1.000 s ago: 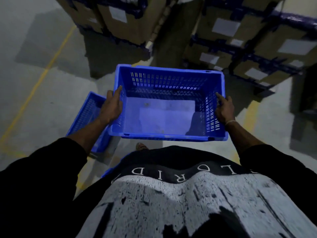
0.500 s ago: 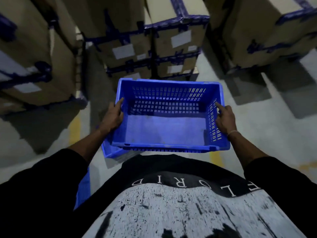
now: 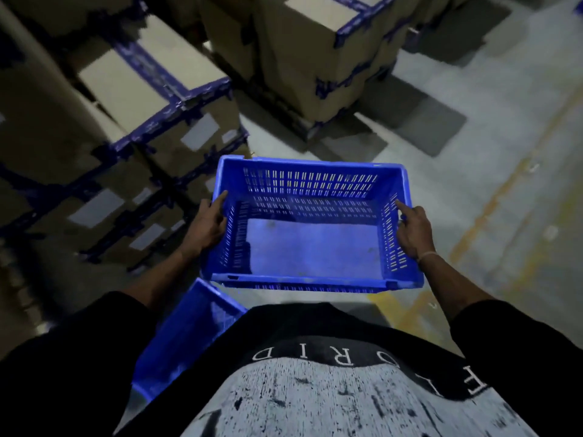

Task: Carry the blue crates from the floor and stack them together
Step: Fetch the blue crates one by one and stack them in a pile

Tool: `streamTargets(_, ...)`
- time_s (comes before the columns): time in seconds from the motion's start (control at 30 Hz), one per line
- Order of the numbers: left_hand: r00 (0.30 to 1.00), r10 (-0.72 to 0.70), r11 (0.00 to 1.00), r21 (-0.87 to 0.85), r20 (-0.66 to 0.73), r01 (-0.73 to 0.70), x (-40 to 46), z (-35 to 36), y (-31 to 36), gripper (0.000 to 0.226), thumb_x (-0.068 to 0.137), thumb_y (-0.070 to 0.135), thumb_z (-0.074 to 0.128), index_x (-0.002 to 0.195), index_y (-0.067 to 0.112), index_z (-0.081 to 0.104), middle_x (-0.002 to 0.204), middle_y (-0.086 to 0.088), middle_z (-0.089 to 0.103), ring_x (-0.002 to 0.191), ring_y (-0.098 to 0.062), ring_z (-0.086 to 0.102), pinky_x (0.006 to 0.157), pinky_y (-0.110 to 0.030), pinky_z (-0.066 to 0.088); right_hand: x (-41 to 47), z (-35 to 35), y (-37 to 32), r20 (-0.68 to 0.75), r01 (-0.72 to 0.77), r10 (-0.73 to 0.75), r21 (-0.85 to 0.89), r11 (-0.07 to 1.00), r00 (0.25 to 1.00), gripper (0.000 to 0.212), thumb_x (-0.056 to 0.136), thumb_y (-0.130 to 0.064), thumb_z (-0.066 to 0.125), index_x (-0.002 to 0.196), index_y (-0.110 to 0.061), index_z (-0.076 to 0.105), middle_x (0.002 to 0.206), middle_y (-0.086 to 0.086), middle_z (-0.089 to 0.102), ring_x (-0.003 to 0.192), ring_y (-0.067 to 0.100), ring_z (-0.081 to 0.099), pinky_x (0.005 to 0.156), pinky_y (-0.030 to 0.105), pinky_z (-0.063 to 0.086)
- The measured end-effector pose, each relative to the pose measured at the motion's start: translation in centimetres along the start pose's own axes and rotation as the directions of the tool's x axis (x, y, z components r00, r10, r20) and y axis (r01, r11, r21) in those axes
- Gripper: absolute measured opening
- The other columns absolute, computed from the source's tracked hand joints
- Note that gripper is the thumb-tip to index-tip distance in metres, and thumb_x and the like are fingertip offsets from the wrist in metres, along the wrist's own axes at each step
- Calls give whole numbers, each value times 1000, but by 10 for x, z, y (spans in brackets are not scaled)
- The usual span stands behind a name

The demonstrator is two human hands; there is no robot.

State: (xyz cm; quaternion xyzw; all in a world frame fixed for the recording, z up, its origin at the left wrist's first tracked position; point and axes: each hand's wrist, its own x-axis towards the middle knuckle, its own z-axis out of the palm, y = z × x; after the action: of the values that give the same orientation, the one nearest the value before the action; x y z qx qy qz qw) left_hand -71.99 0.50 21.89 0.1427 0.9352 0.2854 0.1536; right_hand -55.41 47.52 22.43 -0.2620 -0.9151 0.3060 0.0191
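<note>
- Gripping an empty blue slotted plastic crate (image 3: 310,244), left hand (image 3: 206,227) and right hand (image 3: 413,231) curl fingers over opposite side walls.
- Crate hangs chest-high above a second blue plastic crate (image 3: 186,339) on the floor.

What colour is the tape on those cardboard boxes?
Blue tape on the cardboard boxes, clearest in the head view.

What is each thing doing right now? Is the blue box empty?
Carried blue crate: empty, held up off the floor, open side up.
Left hand: grip on the crate's left wall.
Right hand: grip on the crate's right wall.
Second blue crate: down low, partly hidden.
Cardboard boxes: stacked, taped shut.
</note>
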Motion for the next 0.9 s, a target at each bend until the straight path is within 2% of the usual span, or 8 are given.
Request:
streamTargets(0.13, 992, 110, 992, 53, 68, -114, 72, -5, 41, 74, 98, 17, 57, 162, 24, 22, 131, -19, 43, 105, -32, 56, 98, -41, 43, 10, -11, 24, -73, -123, 125, 38, 992, 989, 47, 98, -13, 54, 144, -13, 47, 117, 21, 47, 101, 38, 57, 90, 30, 38)
streamTargets(0.27, 965, 237, 963, 107, 113, -249, 129, 9, 93, 72, 98, 13, 54, 162, 23, 22, 119, -9, 42, 93, -17, 46, 88, -38, 41, 28, -31, 52, -137, -216, 223, 67, 974, 965, 47, 98, -12, 52, 144, -13, 46, 118, 22, 47, 101, 39, 56, 93, 33, 41)
streamTargets(0.33, 952, 275, 951, 105, 137, -290, 164, 25, 117, 70, 98, 12, 54, 161, 22, 24, 120, -14, 45, 91, -19, 46, 85, -37, 41, 39, -42, 75, -165, -263, 273, 80, 961, 948, 47, 97, -10, 51, 144, -14, 47, 117, 21, 47, 101, 38, 57, 92, 30, 39)
streamTargets(0.43, 930, 323, 936, 86, 176, -342, 212, 55, 162, 68, 99, 13, 52, 160, 23, 26, 120, -15, 46, 94, -26, 53, 94, -45, 48, 65, -62, 115, -202, -304, 312, 68, 950, 928, 49, 96, -3, 48, 144, -14, 48, 115, 22, 47, 99, 41, 56, 93, 35, 42)
streamTargets(0.57, 907, 357, 923, 65, 223, -379, 267, 97, 231, 66, 102, 19, 50, 161, 27, 22, 123, -12, 45, 95, -27, 59, 88, -41, 51, 104, -97, 163, -227, -359, 371, 96, 928, 900, 49, 97, -2, 46, 145, -13, 47, 116, 22, 46, 98, 41, 55, 92, 37, 42)
streamTargets(0.67, 890, 390, 910, 48, 234, -412, 306, 122, 284, 67, 100, 19, 50, 160, 28, 24, 128, -16, 45, 102, -36, 62, 92, -48, 53, 127, -132, 194, -243, -403, 422, 125, 907, 873, 49, 97, -2, 46, 145, -13, 46, 118, 21, 46, 99, 40, 55, 93, 38, 43)
streamTargets(0.73, 875, 418, 896, 51, 245, -442, 330, 138, 319, 66, 99, 20, 50, 160, 27, 25, 129, -18, 45, 101, -39, 62, 88, -50, 54, 143, -157, 214, -255, -416, 435, 130, 900, 863, 50, 97, -2, 46, 145, -13, 46, 119, 20, 46, 101, 40, 56, 94, 41, 44)
streamTargets(0.9, 843, 471, 867, 43, 261, -497, 383, 174, 401, 66, 102, 14, 51, 161, 24, 23, 129, -15, 43, 99, -38, 62, 83, -47, 55, 188, -215, 259, -284, -448, 465, 126, 885, 839, 48, 98, -5, 47, 146, -14, 45, 122, 20, 47, 104, 39, 57, 95, 40, 44)
